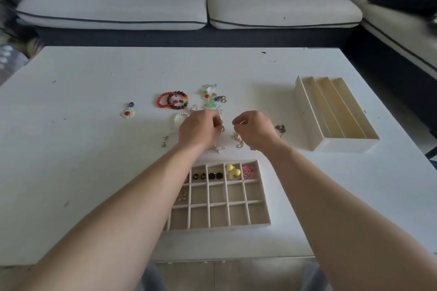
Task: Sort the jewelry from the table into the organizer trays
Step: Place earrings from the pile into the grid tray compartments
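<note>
Head view, and both hands are up over the loose jewelry just beyond the beige gridded organizer tray [217, 228] on the white worktop [82, 149].

The left hand [199, 129] hovers beyond the tray's far edge, fingers curled down into the tangle of small silver pieces [218, 147]. I cannot tell whether that grip has closed on anything.

The right hand [254, 129], beyond the tray's far right corner, has thumb and forefinger pinched together on a thin gold-coloured piece [237, 136] that hangs down from them.

Inside the tray, the far row holds black studs [215, 175], yellow ball earrings [233, 170] and pink flower pieces [248, 172]. Small gold earrings [182, 196] sit in the second row, partly behind the left forearm.

Unsorted items wait further beyond the tray:
- a red bead bracelet [162, 101] touching a dark brown bead bracelet [179, 101]
- a white pearl bracelet [181, 116] just left of the left hand
- a cluster of green and clear trinkets [210, 97]
- far off to the left, a white flower pendant with a red centre [128, 112]
- beyond the tray's right side, a dark chain [280, 129]

Well to the right of the tray stands a cream long-slot organizer tray [307, 113]. Past the worktop sits a pale grey sofa [113, 7].
</note>
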Motion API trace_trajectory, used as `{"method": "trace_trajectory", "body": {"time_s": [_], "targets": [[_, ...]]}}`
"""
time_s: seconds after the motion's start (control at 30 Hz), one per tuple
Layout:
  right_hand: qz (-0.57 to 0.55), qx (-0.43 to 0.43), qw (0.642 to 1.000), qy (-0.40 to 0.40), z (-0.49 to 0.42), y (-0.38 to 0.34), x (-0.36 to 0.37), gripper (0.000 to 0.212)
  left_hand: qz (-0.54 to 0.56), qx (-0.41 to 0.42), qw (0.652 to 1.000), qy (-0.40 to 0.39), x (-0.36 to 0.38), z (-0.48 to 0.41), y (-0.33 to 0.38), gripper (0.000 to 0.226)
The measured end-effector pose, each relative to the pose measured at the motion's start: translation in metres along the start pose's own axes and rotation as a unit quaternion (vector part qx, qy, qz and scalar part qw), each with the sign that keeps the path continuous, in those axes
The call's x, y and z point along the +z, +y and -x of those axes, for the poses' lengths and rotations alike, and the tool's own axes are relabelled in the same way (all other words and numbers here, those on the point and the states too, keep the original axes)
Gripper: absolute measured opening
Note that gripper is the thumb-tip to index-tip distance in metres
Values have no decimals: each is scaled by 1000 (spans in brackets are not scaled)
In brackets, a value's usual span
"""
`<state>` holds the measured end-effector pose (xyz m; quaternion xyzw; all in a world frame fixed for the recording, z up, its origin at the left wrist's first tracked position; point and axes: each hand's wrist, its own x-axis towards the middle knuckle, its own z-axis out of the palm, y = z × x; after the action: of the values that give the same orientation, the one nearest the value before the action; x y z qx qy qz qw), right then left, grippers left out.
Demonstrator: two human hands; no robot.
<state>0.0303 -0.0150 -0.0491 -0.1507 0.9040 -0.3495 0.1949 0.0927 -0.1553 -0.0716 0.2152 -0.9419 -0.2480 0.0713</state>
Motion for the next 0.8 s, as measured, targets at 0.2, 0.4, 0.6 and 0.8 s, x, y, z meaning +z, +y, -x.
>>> {"method": "trace_trajectory", "body": {"time_s": [0.2,0.4,0.6,0.8], "targets": [[-204,10,975,-86,16,-13,-5,14,145,8,989,10,-21,12,0,5],[-297,9,944,-144,30,-22,-8,8,274,-17,962,-15,-47,34,0,8],[-392,43,908,-141,51,-31,-9,7,370,-25,925,-80,-66,60,-2,15],[-398,52,905,-140,72,-40,-3,15,317,20,946,-69,-73,76,-10,13]]}}
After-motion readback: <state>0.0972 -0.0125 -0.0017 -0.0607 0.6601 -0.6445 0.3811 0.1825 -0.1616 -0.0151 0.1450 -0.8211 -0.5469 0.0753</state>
